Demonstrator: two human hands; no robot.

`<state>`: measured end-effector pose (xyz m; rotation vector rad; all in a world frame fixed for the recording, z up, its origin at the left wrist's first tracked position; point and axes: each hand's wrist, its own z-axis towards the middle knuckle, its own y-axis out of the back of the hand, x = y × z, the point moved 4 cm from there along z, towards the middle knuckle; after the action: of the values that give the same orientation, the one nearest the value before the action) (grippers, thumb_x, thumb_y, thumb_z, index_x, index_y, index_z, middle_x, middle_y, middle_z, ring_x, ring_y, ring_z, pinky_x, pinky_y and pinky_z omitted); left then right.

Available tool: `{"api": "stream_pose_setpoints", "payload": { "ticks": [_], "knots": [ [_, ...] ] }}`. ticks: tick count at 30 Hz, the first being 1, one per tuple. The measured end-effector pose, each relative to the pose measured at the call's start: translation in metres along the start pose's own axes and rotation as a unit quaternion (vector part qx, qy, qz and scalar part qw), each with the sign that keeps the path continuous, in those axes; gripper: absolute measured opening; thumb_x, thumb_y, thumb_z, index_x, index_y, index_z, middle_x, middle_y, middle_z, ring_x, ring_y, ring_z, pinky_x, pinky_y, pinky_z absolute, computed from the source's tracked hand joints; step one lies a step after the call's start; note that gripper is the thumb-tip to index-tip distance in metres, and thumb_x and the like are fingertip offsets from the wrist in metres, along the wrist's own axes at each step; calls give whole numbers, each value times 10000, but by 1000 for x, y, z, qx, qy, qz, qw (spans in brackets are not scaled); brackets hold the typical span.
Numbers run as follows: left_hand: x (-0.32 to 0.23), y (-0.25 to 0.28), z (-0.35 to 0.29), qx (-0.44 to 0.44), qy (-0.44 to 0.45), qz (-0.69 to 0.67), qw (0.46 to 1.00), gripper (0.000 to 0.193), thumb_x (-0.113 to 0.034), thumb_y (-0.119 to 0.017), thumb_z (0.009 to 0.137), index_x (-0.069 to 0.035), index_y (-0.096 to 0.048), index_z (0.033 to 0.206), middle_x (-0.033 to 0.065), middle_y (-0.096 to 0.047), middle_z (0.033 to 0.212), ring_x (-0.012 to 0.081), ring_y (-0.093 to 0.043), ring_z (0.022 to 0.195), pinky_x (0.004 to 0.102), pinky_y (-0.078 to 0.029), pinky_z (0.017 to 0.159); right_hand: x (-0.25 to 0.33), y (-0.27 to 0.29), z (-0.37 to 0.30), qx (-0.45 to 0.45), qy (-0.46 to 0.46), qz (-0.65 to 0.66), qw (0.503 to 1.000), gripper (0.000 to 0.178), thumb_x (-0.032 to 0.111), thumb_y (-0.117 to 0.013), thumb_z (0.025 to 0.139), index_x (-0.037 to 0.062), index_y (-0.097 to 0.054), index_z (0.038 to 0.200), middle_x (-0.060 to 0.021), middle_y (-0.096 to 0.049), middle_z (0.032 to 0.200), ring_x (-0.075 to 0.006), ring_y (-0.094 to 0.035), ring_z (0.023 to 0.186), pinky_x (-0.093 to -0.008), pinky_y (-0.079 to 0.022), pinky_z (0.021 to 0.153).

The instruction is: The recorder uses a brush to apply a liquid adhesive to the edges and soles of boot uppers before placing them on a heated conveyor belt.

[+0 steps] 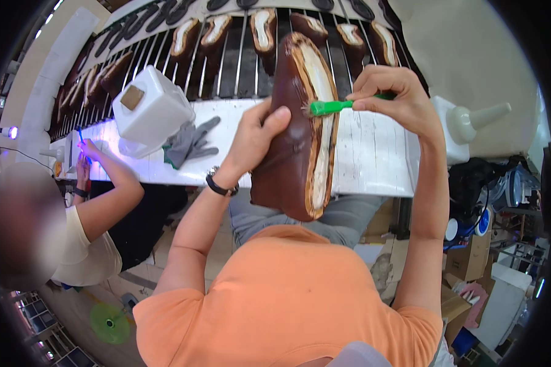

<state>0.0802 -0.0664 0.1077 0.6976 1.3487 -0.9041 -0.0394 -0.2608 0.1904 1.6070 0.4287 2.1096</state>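
My left hand (257,137) is wrapped round a brown leather boot upper (286,122), its thumb pressed on the side. The boot's underside faces right and shows a pale insole (319,79) inside a tan folded edge. Between the thumb and fingers of my right hand (398,98) is a small green brush (330,107), like a toothbrush. Its bristles touch the boot near the tan edge, about halfway along. The far end of the brush handle is partly hidden by my fingers.
Several similar boots (262,37) rest on a metal-bar rack (236,64) behind the white table (373,159). A white plastic container (150,104) and grey glove (193,144) lie left. A white nozzle bottle (465,122) stands right. A co-worker (98,238) works at the left.
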Motion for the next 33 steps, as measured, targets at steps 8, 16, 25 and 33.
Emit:
{"api": "stream_pose_setpoints", "payload": {
  "ticks": [8,16,25,33],
  "knots": [
    [10,6,6,-64,4,-15,998,435,-364,-521,952,46,-592,1083,42,-627,969,83,-540,867,239,-441,778,8,-27,-27,22,23,-26,999,119,39,-778,687,-3,-676,731,-80,-653,753,-147,-619,683,-256,-450,594],
    [13,3,11,-66,-6,0,998,401,-348,-508,963,34,-601,1038,30,-620,927,69,-525,831,231,-436,746,8,-24,-28,-108,7,-87,990,85,76,-731,762,11,-693,803,-47,-642,757,-136,-589,682,-256,-431,584],
    [28,6,16,-74,62,-93,991,429,-381,-493,970,31,-596,1032,31,-629,910,59,-560,786,214,-456,709,13,-35,-39,-19,5,-10,1000,89,26,-751,728,0,-672,757,-55,-640,730,-133,-598,663,-257,-433,572],
    [42,5,16,-45,124,-105,986,499,-422,-486,963,44,-591,1105,53,-644,977,74,-588,824,219,-477,749,13,-39,-40,54,-10,-5,998,98,36,-763,710,6,-684,758,-51,-642,726,-148,-598,655,-265,-443,578]
  ]
}}
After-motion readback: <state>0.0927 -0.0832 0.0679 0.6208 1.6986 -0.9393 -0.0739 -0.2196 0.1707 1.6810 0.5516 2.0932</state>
